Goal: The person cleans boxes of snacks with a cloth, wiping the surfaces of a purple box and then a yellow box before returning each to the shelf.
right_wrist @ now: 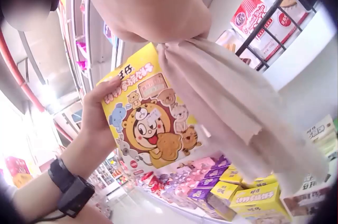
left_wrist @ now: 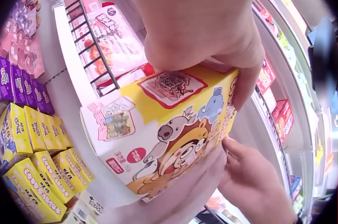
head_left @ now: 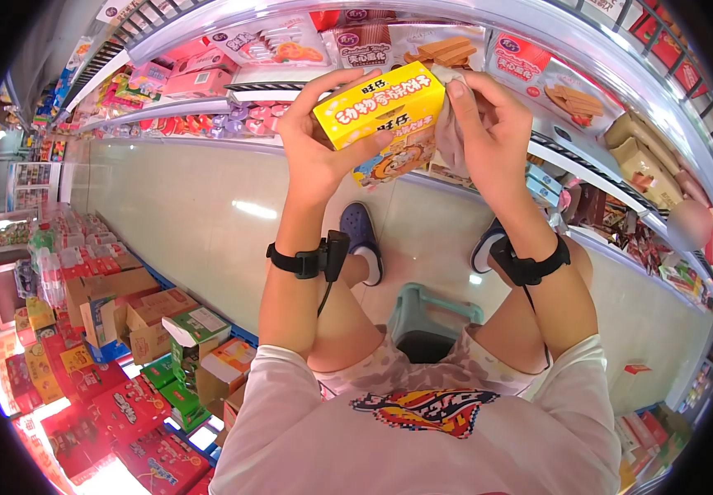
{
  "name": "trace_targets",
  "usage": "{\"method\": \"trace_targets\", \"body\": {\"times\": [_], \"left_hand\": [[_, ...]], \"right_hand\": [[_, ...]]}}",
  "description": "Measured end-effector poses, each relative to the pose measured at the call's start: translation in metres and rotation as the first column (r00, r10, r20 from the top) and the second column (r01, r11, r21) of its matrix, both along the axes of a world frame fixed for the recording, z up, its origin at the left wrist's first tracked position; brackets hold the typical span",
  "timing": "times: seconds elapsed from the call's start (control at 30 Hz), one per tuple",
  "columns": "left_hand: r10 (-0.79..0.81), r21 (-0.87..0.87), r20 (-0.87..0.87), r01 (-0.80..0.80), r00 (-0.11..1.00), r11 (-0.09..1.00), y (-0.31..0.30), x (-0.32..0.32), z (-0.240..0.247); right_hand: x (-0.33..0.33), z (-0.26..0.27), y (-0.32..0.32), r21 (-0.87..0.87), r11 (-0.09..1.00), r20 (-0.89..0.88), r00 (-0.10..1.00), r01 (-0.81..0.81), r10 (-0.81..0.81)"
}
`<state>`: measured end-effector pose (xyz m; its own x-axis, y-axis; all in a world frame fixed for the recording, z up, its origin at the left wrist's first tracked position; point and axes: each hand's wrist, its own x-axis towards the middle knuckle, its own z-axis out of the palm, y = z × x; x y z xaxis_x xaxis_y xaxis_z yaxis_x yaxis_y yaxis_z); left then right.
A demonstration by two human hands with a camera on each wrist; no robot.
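Observation:
My left hand (head_left: 317, 132) grips a yellow snack box (head_left: 380, 106) by its left end, thumb on the front and fingers behind. Cartoon animals cover the box's printed face, which shows fully in the right wrist view. A pale greyish-pink cloth (right_wrist: 227, 92) hangs from my right hand (head_left: 493, 136), pinched between thumb and fingers against the box's right edge. In the left wrist view the cloth runs along the box's lower side, and the box stands tilted.
Shelves with wire rails hold wafer packs (head_left: 530, 70) just beyond the box. Several yellow boxes (left_wrist: 39, 182) and purple boxes (left_wrist: 21, 86) line a lower shelf. A stool (head_left: 435, 305) stands between the person's legs. Open cartons (head_left: 158, 318) and red boxes (head_left: 125, 408) are stacked at left.

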<state>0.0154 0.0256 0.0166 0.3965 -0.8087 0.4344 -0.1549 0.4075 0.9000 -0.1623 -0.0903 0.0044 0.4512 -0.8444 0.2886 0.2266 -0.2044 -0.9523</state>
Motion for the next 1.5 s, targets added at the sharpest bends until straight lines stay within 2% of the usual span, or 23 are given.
{"method": "trace_targets", "body": {"times": [0.03,0.1,0.17,0.2,0.23,0.27,0.3,0.43,0.5,0.63,0.7,0.73,0.8,0.87,0.9,1.0,1.17,1.23,1.27,1.33,1.37,1.43,1.5], "left_hand": [[-0.013,0.005,-0.04,0.014,0.999,1.0,0.001,0.0,0.001],[-0.027,0.012,-0.081,0.028,0.996,1.0,0.001,0.0,0.001],[-0.03,-0.018,-0.22,0.027,0.975,0.999,-0.002,-0.001,0.002],[-0.029,-0.021,-0.219,0.024,0.975,0.999,-0.003,0.001,0.002],[-0.111,-0.054,-0.326,0.098,0.939,0.994,-0.004,0.003,0.001],[-0.191,-0.095,-0.425,0.166,0.885,0.982,-0.003,0.005,0.0],[-0.192,-0.065,-0.462,0.183,0.866,0.981,-0.001,0.006,-0.001],[-0.25,-0.124,-0.499,0.217,0.83,0.968,-0.001,0.01,-0.005],[-0.231,-0.113,-0.549,0.203,0.804,0.973,0.001,0.011,-0.005],[-0.255,-0.187,-0.59,0.177,0.766,0.966,0.005,0.017,-0.006],[-0.256,-0.202,-0.605,0.166,0.753,0.965,0.005,0.024,-0.011],[-0.268,-0.213,-0.619,0.17,0.738,0.962,0.006,0.026,-0.014],[-0.246,-0.224,-0.619,0.133,0.746,0.965,0.008,0.028,-0.015],[-0.162,-0.206,-0.796,-0.009,0.583,0.978,0.013,0.03,-0.011],[-0.154,-0.213,-0.812,-0.041,0.563,0.976,0.013,0.034,-0.008],[-0.042,-0.176,-0.802,-0.169,0.596,0.97,0.016,0.052,-0.012],[-0.043,-0.18,-0.826,-0.19,0.562,0.965,0.016,0.054,-0.013],[-0.05,-0.098,-0.858,-0.067,0.511,0.993,0.016,0.054,-0.013],[-0.051,-0.102,-0.86,-0.073,0.507,0.992,0.016,0.052,-0.014],[-0.183,-0.145,-0.887,0.119,0.424,0.982,0.017,0.048,-0.012],[-0.237,-0.18,-0.874,0.171,0.424,0.969,0.017,0.051,-0.017],[-0.186,-0.109,-0.869,0.189,0.459,0.976,0.014,0.046,-0.017],[-0.136,-0.013,-0.83,0.224,0.541,0.974,0.01,0.038,-0.015]], "right_hand": [[0.003,0.0,0.002,0.0,1.0,-0.002,1.0,-0.002,0.002],[0.009,0.0,0.006,-0.06,0.998,0.199,0.98,-0.007,0.019],[0.006,0.002,0.005,-0.112,0.993,0.173,0.984,-0.018,0.038],[0.006,0.004,0.003,-0.167,0.986,0.147,0.987,-0.031,0.056],[0.006,0.004,0.001,-0.173,0.984,0.149,0.987,-0.035,0.061],[0.006,0.002,-0.001,-0.306,0.951,0.114,0.99,-0.044,0.083],[0.007,0.003,-0.001,-0.432,0.9,0.076,0.992,-0.055,0.097],[0.009,0.01,0.011,-0.439,0.881,0.081,0.968,-0.179,0.238],[0.007,0.01,0.017,-0.283,0.892,0.062,0.921,-0.352,0.384],[0.012,0.007,0.027,-0.313,0.853,0.128,0.872,-0.417,0.473],[0.008,0.012,0.026,-0.39,0.814,-0.009,0.886,-0.43,0.463],[0.007,0.011,0.025,-0.39,0.809,-0.01,0.881,-0.439,0.473],[0.006,0.009,0.024,-0.446,0.784,-0.061,0.889,-0.431,0.454],[0.005,0.014,0.028,-0.458,0.769,-0.092,0.885,-0.445,0.457],[0.006,0.017,0.029,-0.474,0.758,-0.119,0.885,-0.449,0.45],[0.003,0.018,0.028,-0.574,0.708,-0.215,0.911,-0.41,0.353],[-0.001,0.008,0.025,-0.63,0.671,-0.196,0.916,-0.391,0.35],[-0.004,0.009,0.027,-0.619,0.671,-0.178,0.906,-0.407,0.385],[-0.004,0.012,0.032,-0.598,0.67,-0.201,0.891,-0.441,0.407],[-0.002,0.015,0.035,-0.577,0.662,-0.225,0.873,-0.477,0.433],[0.0,0.013,0.036,-0.576,0.657,-0.216,0.865,-0.487,0.452],[0.004,0.01,0.038,-0.572,0.652,-0.208,0.857,-0.498,0.471],[0.01,0.007,0.039,-0.445,0.769,-0.12,0.882,-0.459,0.456]]}}
